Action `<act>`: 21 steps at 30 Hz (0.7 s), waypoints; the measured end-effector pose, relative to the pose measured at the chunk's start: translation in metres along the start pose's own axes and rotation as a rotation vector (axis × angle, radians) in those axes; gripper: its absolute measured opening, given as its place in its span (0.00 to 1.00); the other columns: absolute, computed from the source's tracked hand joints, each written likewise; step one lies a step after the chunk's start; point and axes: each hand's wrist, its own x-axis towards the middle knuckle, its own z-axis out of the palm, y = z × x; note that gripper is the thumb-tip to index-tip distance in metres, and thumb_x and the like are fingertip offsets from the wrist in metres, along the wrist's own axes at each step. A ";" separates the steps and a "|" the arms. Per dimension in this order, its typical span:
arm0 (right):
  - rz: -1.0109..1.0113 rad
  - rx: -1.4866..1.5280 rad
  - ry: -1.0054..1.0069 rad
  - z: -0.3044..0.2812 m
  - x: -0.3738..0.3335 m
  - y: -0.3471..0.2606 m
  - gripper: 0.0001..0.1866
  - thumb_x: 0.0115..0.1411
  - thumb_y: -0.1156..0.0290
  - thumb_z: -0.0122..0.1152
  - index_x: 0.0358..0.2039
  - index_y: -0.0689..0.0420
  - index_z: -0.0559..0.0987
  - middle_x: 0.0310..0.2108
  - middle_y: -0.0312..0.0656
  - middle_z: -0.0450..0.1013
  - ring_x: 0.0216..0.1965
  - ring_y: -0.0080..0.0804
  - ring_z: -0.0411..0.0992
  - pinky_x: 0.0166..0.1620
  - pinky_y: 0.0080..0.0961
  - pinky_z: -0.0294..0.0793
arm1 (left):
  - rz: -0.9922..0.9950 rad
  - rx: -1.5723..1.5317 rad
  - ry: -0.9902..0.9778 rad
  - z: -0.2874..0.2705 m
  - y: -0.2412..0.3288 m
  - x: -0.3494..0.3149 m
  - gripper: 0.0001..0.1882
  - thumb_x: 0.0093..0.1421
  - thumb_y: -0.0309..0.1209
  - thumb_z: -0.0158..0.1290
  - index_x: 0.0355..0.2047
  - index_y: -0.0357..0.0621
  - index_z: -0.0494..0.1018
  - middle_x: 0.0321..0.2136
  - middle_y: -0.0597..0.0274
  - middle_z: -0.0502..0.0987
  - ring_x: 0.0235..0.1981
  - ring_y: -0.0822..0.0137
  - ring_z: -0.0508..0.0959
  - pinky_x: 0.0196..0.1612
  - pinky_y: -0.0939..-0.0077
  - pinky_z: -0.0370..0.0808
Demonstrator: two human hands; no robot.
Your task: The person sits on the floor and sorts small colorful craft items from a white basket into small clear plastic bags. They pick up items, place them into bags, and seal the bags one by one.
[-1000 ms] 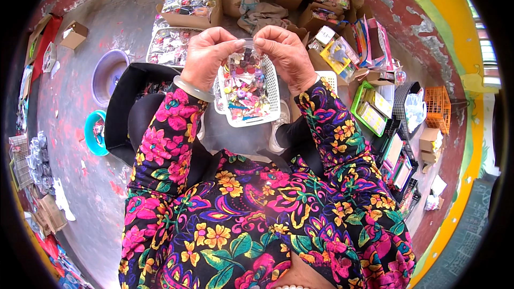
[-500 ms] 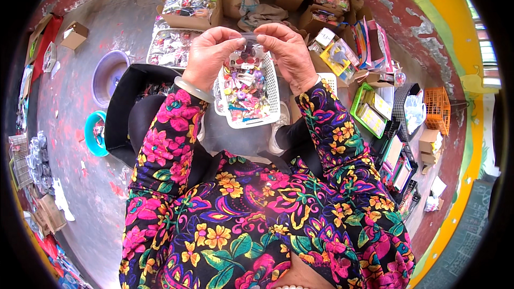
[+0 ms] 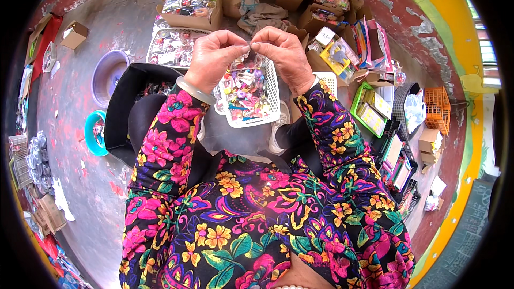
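At the far edge of a white basket (image 3: 274, 92), holds up a small plastic piece (image 3: 248, 53) in two fingertip grips. Pinches with the left hand (image 3: 211, 60), closed at thumb and forefinger, with the other fingers loosely curled; pinches likewise with the right hand (image 3: 286, 58), nearly meeting the left at the tips. Apparently see-through, perhaps part of a little bag, but too small and too covered by fingers to tell for sure.

Wears a pale bracelet (image 3: 194, 91) on the left wrist and flowered sleeves (image 3: 174, 123) on both arms. Shows, inside the basket, a heap of small bright items (image 3: 248, 93) reaching to the near edge. Beyond the far left corner, shows a cardboard box (image 3: 201, 20) of packets. Past the left edge, shows a black tub (image 3: 119, 115), then, on the floor (image 3: 69, 91), a purple basin (image 3: 97, 81) and a teal basin (image 3: 89, 132).

For neat work, seems best to keep both pinches level and close, moving the thumb tips rather than the wrists. Better, probably, to stay inside the far edge, letting any dropped bit land on the heap. Wise to press or pull lightly and evenly, sparing thin plastic a sudden tug, and to part the fingertips slightly for a clear look before gripping afresh.
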 end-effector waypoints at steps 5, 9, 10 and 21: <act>0.004 0.088 -0.028 -0.001 -0.003 -0.005 0.03 0.50 0.78 0.60 0.26 0.64 0.76 0.27 0.34 0.70 0.30 0.17 0.66 0.34 0.12 0.64 | -0.079 -0.059 -0.025 -0.003 0.002 0.000 0.05 0.51 0.22 0.54 0.30 0.38 0.73 0.23 0.67 0.75 0.20 0.81 0.68 0.22 0.90 0.62; 0.046 0.131 0.040 0.001 -0.001 -0.010 0.04 0.50 0.78 0.60 0.27 0.64 0.76 0.26 0.34 0.71 0.28 0.18 0.67 0.33 0.13 0.65 | -0.051 -0.155 0.016 0.000 0.006 0.000 0.04 0.51 0.22 0.53 0.29 0.38 0.73 0.23 0.65 0.75 0.20 0.81 0.67 0.22 0.89 0.61; 0.061 0.149 0.061 0.002 0.000 -0.010 0.05 0.50 0.78 0.60 0.28 0.64 0.76 0.26 0.35 0.72 0.28 0.18 0.67 0.32 0.13 0.65 | -0.040 -0.187 0.014 0.001 0.007 0.000 0.04 0.51 0.22 0.53 0.29 0.38 0.73 0.23 0.65 0.75 0.20 0.81 0.67 0.22 0.90 0.61; -0.022 0.100 0.006 -0.004 -0.003 -0.008 0.06 0.51 0.73 0.61 0.27 0.62 0.76 0.24 0.31 0.70 0.27 0.15 0.65 0.31 0.11 0.63 | -0.108 -0.188 -0.039 -0.006 0.007 0.002 0.04 0.52 0.24 0.53 0.29 0.38 0.72 0.25 0.64 0.75 0.21 0.79 0.70 0.22 0.90 0.63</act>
